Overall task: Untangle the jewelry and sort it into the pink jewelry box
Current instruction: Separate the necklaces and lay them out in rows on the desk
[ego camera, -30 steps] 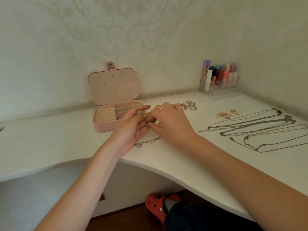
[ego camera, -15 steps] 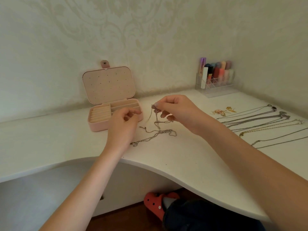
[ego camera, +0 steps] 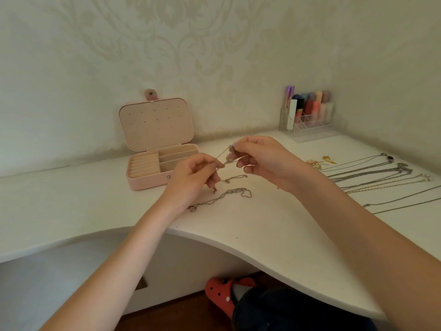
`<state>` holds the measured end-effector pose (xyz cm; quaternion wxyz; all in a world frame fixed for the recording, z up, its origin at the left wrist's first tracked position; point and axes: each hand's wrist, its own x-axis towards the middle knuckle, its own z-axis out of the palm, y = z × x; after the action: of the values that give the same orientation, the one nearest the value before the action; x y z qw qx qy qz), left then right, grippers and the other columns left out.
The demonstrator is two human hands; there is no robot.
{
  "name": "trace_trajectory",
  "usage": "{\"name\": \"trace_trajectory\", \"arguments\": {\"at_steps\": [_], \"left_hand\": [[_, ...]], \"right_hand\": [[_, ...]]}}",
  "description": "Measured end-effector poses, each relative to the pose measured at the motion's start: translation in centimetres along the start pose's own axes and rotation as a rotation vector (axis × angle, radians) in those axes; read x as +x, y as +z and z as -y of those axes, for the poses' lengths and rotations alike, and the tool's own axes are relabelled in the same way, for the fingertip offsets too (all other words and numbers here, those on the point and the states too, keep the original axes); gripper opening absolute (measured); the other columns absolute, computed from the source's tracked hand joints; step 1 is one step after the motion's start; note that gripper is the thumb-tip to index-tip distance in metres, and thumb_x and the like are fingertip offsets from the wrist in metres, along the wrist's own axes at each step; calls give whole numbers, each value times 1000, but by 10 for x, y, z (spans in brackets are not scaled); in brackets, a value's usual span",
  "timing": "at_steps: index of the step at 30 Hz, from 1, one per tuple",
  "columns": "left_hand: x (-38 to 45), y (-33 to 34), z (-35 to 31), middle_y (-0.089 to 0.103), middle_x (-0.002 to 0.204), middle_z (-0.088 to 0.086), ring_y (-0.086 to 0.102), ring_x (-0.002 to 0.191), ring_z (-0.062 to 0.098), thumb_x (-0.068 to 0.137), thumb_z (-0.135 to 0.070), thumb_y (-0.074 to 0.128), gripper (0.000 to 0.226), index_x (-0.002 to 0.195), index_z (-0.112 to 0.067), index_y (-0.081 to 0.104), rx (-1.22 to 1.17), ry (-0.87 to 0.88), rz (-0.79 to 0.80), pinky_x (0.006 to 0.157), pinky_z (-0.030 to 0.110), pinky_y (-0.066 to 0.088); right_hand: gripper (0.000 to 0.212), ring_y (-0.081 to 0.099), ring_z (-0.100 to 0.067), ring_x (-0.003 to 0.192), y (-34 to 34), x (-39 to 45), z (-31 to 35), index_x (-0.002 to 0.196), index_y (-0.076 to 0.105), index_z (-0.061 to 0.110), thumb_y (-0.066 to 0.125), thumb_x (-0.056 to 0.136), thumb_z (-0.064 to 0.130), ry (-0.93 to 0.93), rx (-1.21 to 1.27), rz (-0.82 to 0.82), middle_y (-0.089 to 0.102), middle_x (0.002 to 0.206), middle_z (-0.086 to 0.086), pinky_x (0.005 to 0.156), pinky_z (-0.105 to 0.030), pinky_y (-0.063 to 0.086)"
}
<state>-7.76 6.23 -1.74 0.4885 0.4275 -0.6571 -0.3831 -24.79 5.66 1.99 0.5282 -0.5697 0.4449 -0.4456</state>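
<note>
The pink jewelry box (ego camera: pixel 145 179) stands open on the white desk, lid upright, ring rolls at its left and bare compartments at its right. A tangled silver chain (ego camera: pixel 226 193) trails on the desk in front of it, its upper part lifted. My right hand (ego camera: pixel 260 161) pinches the knot of the chain above the desk. My left hand (ego camera: pixel 195 175) pinches a strand of the same chain just left of the knot.
Several untangled silver and gold necklaces (ego camera: pixel 381 175) lie in rows at the right of the desk (ego camera: pixel 262 235). Gold earrings (ego camera: pixel 319 162) lie beside them. A clear organiser with lipsticks (ego camera: pixel 307 115) stands at the back corner. The desk's front edge curves inward.
Both hands rose from the desk, lifting the tangled chain. My left hand moved up to the strand beside the knot that my right hand holds.
</note>
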Motion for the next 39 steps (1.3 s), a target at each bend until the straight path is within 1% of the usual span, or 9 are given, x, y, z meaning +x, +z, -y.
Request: {"name": "trace_trajectory", "arguments": {"at_steps": [5,10,16,23,25,28,32,35,39], "left_hand": [[7,-9,-13,53,53,-6,45,48,8,93,-5,46,25,81,-13,66,155,-2,-13,51,21,43],[5,-11,-34,45,65,6,38,47,3,98,-11,42,27,82,-17,63,61,5,-107,42,10,30],[-5,-12,-50,39,49,-6,38,39,-1,97,-10,43,26,84,-12,65,182,102,-222,40,10,27],[-11,-20,-52,40,55,2,36,45,6,97,-11,41,25,87,-12,64,401,157,-240,44,19,27],[-7,-25,-46,40,54,0,36,49,14,97,-13,40,26,85,-14,63,442,122,-231,47,27,26],[-8,-28,-44,45,54,-3,39,48,9,97,-12,41,30,78,-18,63,522,101,-184,50,28,28],[-16,-25,-45,50,61,-7,46,55,2,98,-17,44,33,76,-10,68,642,92,-26,55,7,33],[-15,-29,-35,48,56,-11,42,55,4,98,-25,45,40,63,-19,63,569,6,112,59,20,32],[-10,-33,-26,47,50,-13,43,49,-5,99,-23,41,39,63,-10,50,541,-4,121,58,18,33]], "right_hand": [[22,44,-11,48,-13,-5,13,74,50,13,42,94,9,-64,243,-72,52,67,-1,52,-23,33],[19,39,-12,50,-35,-15,21,73,50,13,46,91,10,-111,251,-154,48,61,2,50,-25,31],[13,54,-11,54,-42,-25,21,79,56,13,50,91,14,-127,283,-106,61,70,0,50,-21,39],[16,39,-9,45,-44,-25,19,80,57,13,49,93,14,-151,363,-114,54,62,2,43,-19,29],[16,36,-8,44,-49,-25,19,80,55,13,47,93,13,-156,451,-153,50,61,3,44,-20,27],[20,37,-8,43,-57,-25,18,77,52,13,45,95,12,-163,528,-198,49,59,4,42,-18,29],[22,42,-10,46,-60,-23,17,74,52,12,43,94,9,-205,544,-242,51,61,1,43,-20,36],[20,45,-10,48,-62,-20,16,77,52,12,44,95,9,-238,558,-280,53,63,0,46,-20,39],[17,44,-9,47,-66,-16,11,80,51,12,44,95,9,-227,562,-376,51,62,0,46,-19,38]]}}
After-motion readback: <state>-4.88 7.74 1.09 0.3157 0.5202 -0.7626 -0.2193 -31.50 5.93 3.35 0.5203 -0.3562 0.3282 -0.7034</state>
